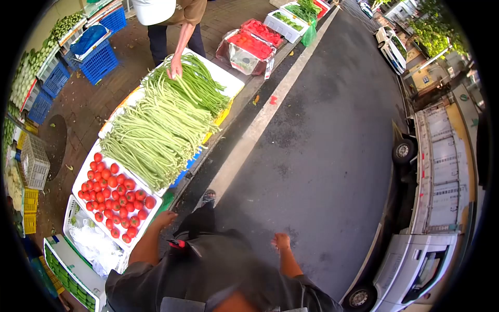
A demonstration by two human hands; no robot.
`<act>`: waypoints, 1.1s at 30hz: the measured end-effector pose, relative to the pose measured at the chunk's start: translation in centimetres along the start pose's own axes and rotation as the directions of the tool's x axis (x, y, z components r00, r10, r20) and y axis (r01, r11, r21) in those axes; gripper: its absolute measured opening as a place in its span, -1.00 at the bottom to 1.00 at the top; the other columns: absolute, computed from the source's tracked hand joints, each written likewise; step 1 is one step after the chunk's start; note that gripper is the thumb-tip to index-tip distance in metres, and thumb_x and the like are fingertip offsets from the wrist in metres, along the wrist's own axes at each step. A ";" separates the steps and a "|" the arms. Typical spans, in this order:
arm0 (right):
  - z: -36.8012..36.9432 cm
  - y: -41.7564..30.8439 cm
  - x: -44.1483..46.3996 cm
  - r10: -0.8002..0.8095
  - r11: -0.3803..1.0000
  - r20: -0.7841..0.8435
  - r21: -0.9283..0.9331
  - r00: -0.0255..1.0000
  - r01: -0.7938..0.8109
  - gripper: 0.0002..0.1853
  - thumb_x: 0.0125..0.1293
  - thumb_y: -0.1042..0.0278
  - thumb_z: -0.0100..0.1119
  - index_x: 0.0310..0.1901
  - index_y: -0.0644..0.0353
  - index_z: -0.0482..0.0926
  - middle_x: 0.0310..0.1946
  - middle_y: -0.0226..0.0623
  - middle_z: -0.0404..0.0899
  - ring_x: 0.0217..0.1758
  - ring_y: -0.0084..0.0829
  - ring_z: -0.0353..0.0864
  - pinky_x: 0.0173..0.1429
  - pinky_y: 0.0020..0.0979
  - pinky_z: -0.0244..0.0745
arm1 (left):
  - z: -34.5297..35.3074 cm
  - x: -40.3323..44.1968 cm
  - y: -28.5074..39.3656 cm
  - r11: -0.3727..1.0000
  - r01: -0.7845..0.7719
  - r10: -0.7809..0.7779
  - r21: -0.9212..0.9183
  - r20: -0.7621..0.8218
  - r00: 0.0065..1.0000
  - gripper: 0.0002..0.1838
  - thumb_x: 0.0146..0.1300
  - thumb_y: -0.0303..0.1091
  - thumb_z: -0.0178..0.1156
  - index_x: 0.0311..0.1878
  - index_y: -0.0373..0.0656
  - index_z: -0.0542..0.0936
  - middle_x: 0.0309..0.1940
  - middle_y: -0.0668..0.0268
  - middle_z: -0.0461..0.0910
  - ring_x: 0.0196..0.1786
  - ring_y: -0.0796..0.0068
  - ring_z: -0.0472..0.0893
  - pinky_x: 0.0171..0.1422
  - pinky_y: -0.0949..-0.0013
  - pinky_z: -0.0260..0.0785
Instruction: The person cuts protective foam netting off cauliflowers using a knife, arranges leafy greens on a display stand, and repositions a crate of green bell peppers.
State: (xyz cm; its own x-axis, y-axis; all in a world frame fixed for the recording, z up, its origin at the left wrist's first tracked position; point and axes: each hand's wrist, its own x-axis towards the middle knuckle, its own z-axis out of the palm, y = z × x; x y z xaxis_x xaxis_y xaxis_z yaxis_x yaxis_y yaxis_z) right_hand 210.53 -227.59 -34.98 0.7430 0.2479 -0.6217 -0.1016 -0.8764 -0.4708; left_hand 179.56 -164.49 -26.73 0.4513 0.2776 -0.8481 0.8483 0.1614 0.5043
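Observation:
My left hand (165, 219) hangs beside the tray of red tomatoes (115, 195), apart from it, with its fingers loosely stretched and nothing visible in them. Out over the road, my right hand (281, 241) is held with fingers curled in, and nothing shows in it. Pale green long beans (156, 130) lie heaped beyond the tomatoes. Farther along is a pile of darker green long beans (200, 86). Another person's hand (175, 67) reaches down onto the beans there.
A person in a white cap (154, 11) bends over the stall's far end. Red-lined boxes (249, 47) stand along the kerb. Blue crates (99, 61) and vegetable stands line the left. White plastic bags (96, 239) lie near me. A truck (436, 171) is parked on the right.

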 end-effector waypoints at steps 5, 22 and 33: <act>-1.4 -0.2 1.1 0.256 0.940 0.084 0.210 0.963 -0.268 -0.76 0.34 0.18 0.12 -0.31 0.19 0.57 -0.52 -0.31 0.61 -0.63 -0.43 0.51 -0.63 -0.34 0.19 | 1.5 5.2 21.8 0.972 -0.233 0.220 0.023 0.243 0.945 -0.52 0.31 0.01 0.30 0.08 -0.19 0.62 -0.37 0.35 0.60 -0.35 0.50 0.56 -0.28 0.38 0.41; -41.8 -25.0 46.6 0.406 0.718 -0.043 0.633 0.913 -0.289 -0.63 0.38 0.15 0.10 0.07 0.24 0.52 -0.25 -0.21 0.64 -0.48 -0.41 0.66 -0.60 -0.44 0.24 | 9.5 25.6 59.5 0.974 -0.163 0.130 -0.159 -0.199 0.971 -0.59 0.31 -0.11 0.28 0.06 -0.25 0.62 -0.28 0.32 0.62 -0.29 0.50 0.54 -0.17 0.40 0.40; -57.8 -44.4 72.0 0.044 0.881 -0.057 0.473 0.997 -0.012 -0.63 0.41 0.12 0.16 0.06 0.25 0.57 -0.25 -0.26 0.68 -0.36 -0.44 0.69 -0.52 -0.49 0.30 | 12.1 44.1 70.4 0.983 0.160 -0.176 -0.095 -0.193 0.965 -0.63 0.28 -0.02 0.25 -0.20 -0.18 0.68 -0.62 0.22 0.55 -0.60 0.33 0.56 -0.50 0.24 0.39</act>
State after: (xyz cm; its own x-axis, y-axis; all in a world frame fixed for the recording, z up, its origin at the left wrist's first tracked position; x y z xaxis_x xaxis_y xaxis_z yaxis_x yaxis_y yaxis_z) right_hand 306.81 -194.71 -22.65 0.7741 0.1855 -0.6053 -0.4111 -0.5797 -0.7035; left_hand 262.52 -152.31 -30.60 0.2333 0.4220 -0.8761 0.8793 0.2933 0.3754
